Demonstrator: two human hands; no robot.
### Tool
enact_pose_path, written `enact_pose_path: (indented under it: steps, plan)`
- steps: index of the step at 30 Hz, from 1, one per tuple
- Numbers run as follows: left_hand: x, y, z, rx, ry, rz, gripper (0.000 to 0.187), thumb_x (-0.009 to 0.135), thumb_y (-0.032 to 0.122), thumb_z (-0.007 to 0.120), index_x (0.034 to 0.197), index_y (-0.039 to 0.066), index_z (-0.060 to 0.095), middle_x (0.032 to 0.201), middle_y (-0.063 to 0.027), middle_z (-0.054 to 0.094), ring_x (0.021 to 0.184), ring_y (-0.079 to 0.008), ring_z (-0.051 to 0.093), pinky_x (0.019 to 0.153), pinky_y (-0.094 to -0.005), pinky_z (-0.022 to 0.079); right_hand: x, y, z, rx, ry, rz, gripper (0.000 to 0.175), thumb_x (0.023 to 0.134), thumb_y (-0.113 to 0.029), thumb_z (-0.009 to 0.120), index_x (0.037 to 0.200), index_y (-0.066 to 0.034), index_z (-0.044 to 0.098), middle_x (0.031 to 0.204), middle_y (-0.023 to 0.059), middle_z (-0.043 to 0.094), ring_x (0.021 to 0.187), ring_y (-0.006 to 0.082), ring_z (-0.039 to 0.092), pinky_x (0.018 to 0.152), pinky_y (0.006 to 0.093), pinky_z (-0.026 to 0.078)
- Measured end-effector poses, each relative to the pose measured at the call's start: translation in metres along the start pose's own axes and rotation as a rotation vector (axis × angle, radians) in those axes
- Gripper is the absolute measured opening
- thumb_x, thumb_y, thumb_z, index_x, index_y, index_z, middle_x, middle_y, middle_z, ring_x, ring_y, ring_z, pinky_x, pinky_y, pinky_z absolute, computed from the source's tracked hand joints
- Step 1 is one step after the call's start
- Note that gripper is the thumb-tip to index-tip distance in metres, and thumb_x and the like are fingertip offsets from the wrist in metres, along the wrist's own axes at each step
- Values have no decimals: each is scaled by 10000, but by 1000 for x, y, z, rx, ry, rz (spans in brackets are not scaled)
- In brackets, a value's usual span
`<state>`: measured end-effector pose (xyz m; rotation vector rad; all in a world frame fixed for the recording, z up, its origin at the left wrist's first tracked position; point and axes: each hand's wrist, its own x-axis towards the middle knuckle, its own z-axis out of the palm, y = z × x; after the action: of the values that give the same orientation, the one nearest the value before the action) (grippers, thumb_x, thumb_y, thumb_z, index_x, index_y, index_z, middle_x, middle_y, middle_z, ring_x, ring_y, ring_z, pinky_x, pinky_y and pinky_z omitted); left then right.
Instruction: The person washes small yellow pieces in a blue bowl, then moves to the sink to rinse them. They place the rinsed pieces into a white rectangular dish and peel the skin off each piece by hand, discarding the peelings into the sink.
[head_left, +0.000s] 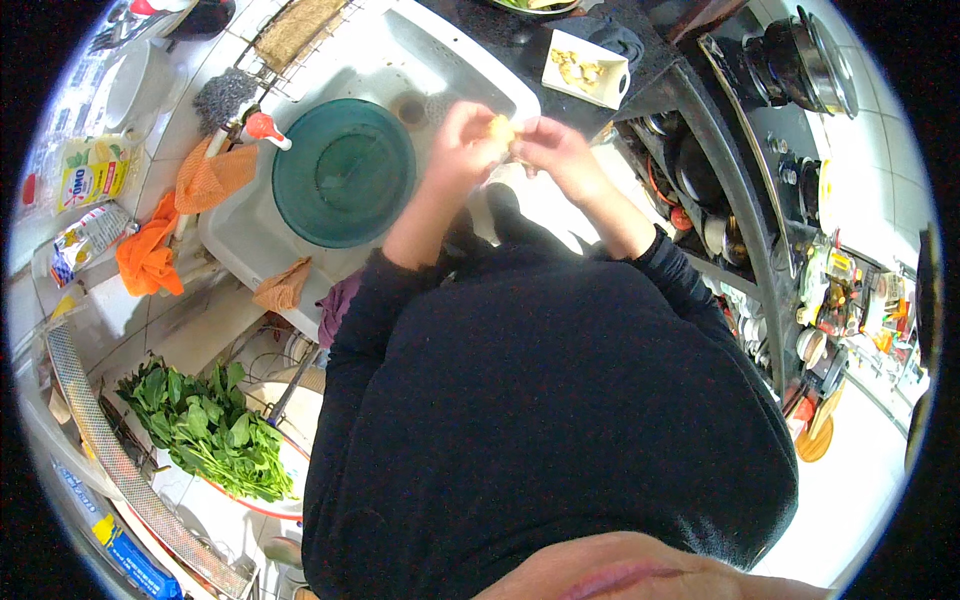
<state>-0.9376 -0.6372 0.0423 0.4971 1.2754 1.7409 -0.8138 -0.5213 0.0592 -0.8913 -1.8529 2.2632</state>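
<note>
A small yellow piece of food (501, 129), possibly ginger, is pinched between my two hands over the sink's front right corner. My left hand (466, 144) curls its fingers around one side of it. Fingertips of my right hand (553, 154) close on the other side. Just past my right hand, a white rectangular dish (609, 93) on the dark countertop holds several pale yellow pieces (576, 69). To the left of my hands, a green plastic basin (343, 172), seemingly with water in it, stands inside the white sink (480, 49).
A red-and-white tap (266, 130) reaches over the basin. Orange cloths (150, 251) hang by the sink's left side. Leafy greens (210, 427) lie in a red-rimmed bowl at lower left. A stove with a dark pot (795, 67) stands at right. An OMO bottle (94, 176) is at far left.
</note>
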Motion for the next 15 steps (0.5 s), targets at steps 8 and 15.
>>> enact_pose_path:
  steps: [8,15]
  plan:
    - [-10,-14,6,666,127,432,293,728,-66,530,993,37,460,861,-70,559,754,-117,566,667,-262,476,-9,9,16,-558,256,-327,267,743,-135,717,944,-25,580,713,25,599,633,79,561,593,246,482]
    - [-11,-9,-6,440,68,253,269,741,-48,530,992,34,478,815,-78,573,736,-125,579,667,-259,479,-4,8,15,-361,163,-239,226,749,-153,723,885,-29,593,700,13,592,633,65,549,591,234,470]
